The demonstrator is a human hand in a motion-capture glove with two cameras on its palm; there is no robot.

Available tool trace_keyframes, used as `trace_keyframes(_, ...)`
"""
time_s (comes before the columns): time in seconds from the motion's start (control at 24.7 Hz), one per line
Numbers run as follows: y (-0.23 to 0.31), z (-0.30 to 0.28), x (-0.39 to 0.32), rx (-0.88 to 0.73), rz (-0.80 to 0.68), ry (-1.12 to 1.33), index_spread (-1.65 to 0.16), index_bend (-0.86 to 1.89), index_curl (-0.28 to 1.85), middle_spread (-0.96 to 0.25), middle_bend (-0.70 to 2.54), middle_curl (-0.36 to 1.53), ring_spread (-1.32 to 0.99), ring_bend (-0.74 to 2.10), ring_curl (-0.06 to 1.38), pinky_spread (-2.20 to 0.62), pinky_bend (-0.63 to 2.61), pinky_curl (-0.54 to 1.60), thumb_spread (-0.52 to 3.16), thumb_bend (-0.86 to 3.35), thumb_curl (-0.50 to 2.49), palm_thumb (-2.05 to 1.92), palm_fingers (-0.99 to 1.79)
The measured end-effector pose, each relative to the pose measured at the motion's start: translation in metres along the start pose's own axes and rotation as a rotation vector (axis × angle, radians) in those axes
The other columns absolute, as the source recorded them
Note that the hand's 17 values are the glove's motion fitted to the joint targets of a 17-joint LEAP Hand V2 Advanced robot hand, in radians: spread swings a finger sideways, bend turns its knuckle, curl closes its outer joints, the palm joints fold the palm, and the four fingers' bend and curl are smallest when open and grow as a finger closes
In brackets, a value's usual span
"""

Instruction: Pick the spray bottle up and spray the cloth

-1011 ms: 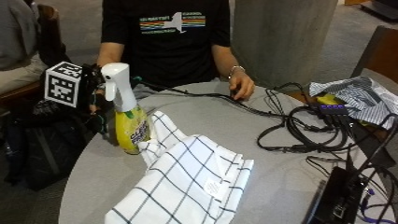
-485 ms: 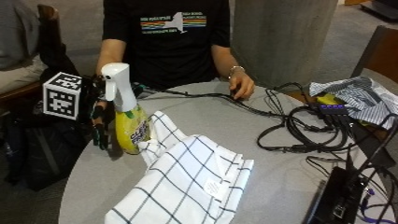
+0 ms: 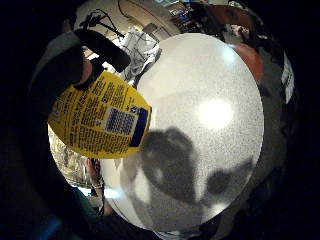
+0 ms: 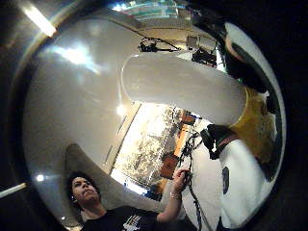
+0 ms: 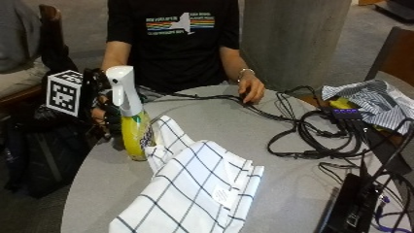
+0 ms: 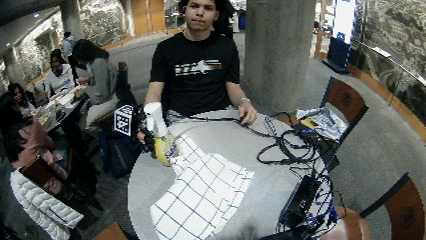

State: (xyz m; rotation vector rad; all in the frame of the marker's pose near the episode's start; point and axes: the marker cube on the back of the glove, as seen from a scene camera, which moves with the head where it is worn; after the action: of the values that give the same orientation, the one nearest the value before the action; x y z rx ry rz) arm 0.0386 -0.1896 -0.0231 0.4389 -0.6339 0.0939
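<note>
1 spray bottle [image 5: 132, 121] in hand [image 5: 107, 114], 1 cloth [image 5: 187, 189].

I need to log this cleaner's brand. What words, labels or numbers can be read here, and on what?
Spray bottle label: dense print and a barcode, too blurred to read.
T-shirt: a line of white text above rainbow stripes, too small to read.
Nothing else bears text.

I wear a black short-sleeved T-shirt [image 5: 173, 48] with a white shape and rainbow stripes across the chest, upper middle of the frame. A black glove with black straps covers my right hand [image 5: 103, 109] at the left. A thin bracelet [image 5: 243, 71] circles my bare wrist.
</note>
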Motion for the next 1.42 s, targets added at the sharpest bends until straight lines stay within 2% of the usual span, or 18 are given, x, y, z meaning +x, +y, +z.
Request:
trace_keyframes(0.24,0.006,-0.008,0.0,0.086,-0.034,-0.057,-0.22,0.21,0.27,-0.08,0.4,0.44,-0.08,0.61,0.41,-0.07,0.49,0.35,0.77,0.06,0.43,1.07,1.16)
trace_keyframes(0.61,0.004,-0.008,0.001,0.086,-0.024,-0.076,-0.19,0.28,0.36,-0.1,0.39,0.49,-0.13,0.61,0.46,-0.22,0.49,0.37,0.5,0.04,0.53,1.16,1.21)
trace_keyframes(0.81,0.005,-0.003,0.002,0.008,-0.004,-0.05,-0.2,0.16,0.36,-0.08,0.35,0.48,-0.09,0.52,0.44,-0.13,0.45,0.37,0.66,-0.04,0.5,1.05,1.0)
trace_keyframes(1.01,0.004,0.002,0.001,-0.09,0.027,-0.006,-0.28,0.06,0.34,-0.02,0.27,0.46,-0.01,0.36,0.42,0.1,0.51,0.41,0.77,-0.1,0.44,0.85,0.48)
trace_keyframes(1.09,0.004,0.004,0.001,-0.116,0.043,0.008,-0.31,0.06,0.32,0.0,0.25,0.45,0.02,0.32,0.4,0.15,0.52,0.4,0.79,-0.09,0.43,0.8,0.36)
trace_keyframes(1.42,-0.014,0.016,0.005,-0.13,0.095,0.076,-0.37,-0.02,0.2,0.07,0.24,0.42,0.09,0.29,0.34,0.28,0.57,0.38,0.83,-0.07,0.38,0.66,0.11)
